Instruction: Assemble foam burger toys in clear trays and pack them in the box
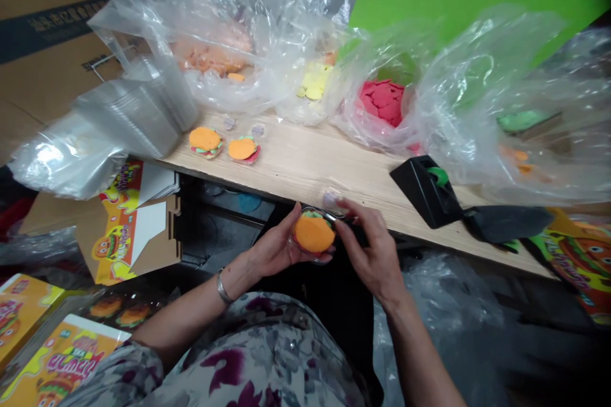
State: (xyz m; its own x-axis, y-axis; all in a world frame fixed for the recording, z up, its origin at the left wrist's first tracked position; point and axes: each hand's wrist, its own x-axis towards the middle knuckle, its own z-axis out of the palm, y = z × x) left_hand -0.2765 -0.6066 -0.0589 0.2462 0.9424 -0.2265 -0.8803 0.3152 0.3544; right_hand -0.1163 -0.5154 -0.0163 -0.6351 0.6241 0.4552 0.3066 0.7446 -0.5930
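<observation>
My left hand (281, 243) is wrapped round a burger-shaped candy (314, 233) just off the table's front edge. Its flat orange top faces up, and frilly green shows at its far rim. A clear plastic case (333, 197) stands open around the candy, its lid tipped away toward the table. From the right, the thumb and forefinger of my right hand (375, 248) close on the case's edge; the exact contact is hard to make out. Two more burger candies, one (205, 141) beside the other (243, 150), sit in clear open cases on the table's left part.
Along the back of the wooden table (305, 162) stand plastic bags of orange pieces (214, 57), yellow pieces (315, 81) and red pieces (383, 102). Stacked clear trays (133, 114) are at left. A black holder (426, 192) stands at right. Printed cartons (62, 359) lie lower left.
</observation>
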